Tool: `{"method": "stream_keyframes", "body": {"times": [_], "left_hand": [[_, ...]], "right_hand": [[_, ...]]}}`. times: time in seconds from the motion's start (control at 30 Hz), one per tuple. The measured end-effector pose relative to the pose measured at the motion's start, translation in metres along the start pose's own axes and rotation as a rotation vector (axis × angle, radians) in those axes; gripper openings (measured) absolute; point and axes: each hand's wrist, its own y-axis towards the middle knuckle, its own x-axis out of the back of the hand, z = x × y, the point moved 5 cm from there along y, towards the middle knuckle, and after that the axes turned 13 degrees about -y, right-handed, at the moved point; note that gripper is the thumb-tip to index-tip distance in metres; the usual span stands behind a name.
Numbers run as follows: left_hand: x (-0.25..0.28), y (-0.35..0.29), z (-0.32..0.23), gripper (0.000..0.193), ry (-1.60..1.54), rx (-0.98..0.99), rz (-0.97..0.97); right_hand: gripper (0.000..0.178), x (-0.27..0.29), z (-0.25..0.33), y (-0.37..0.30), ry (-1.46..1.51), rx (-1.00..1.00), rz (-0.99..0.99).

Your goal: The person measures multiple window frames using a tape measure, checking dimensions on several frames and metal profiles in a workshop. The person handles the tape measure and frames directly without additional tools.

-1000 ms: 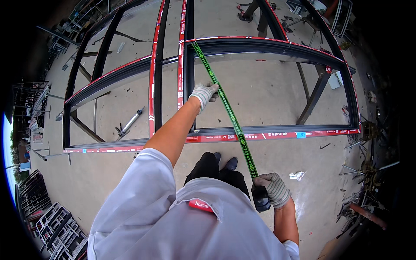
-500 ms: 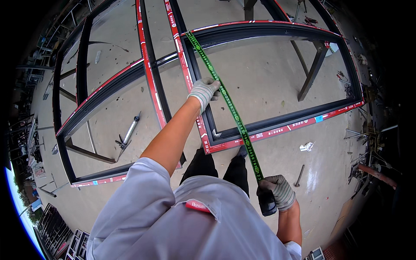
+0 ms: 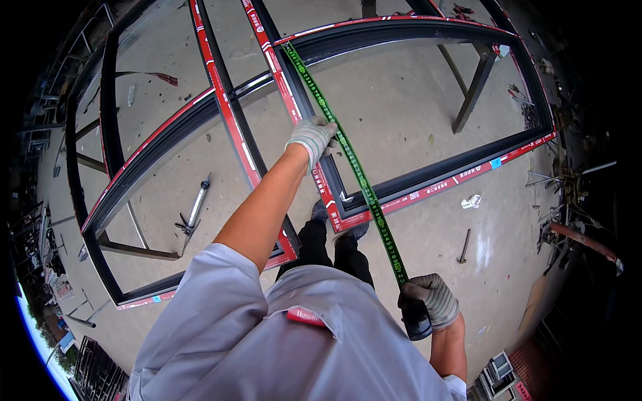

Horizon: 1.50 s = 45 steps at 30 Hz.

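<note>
A green tape measure blade stretches slantwise from the far inner corner of the right-hand window frame to its dark case near me. My right hand, in a striped knit glove, is wrapped round the case. Partway along the blade, my gloved left hand pinches its left edge between thumb and fingers. The frame is black, with red printed film along its outer faces. The blade passes over the frame's near rail; its far end lies at the corner, too small to see whether it is hooked.
Another black frame with red film lies to the left. A caulking gun rests on the floor inside it. Dark metal legs stand beneath the frames. A short metal rod and crumpled white scrap lie on the right.
My body and view have shifted slightly, and more of my shoes shows below the frame. Both hands keep their hold on the tape measure, which stays stretched along the same line.
</note>
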Motion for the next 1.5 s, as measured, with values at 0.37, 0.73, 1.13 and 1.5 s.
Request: {"method": "stream_keyframes", "body": {"times": [0.37,0.73,1.13,1.5], "left_hand": [[0.003,0.008,0.002,0.023,0.087,-0.074,-0.024],[0.001,0.005,0.002,0.025,0.121,-0.086,-0.008],[-0.010,-0.004,0.010,0.023,0.135,-0.095,0.051],[-0.010,-0.003,0.014,0.023,0.137,-0.117,0.057]], "right_hand": [[0.026,-0.006,-0.007,0.013,-0.043,0.064,-0.046],[0.024,-0.004,-0.019,0.014,-0.007,0.052,-0.046],[0.019,0.002,-0.043,0.011,0.016,0.022,-0.026],[0.018,0.003,-0.047,0.016,-0.012,0.067,-0.017]]}}
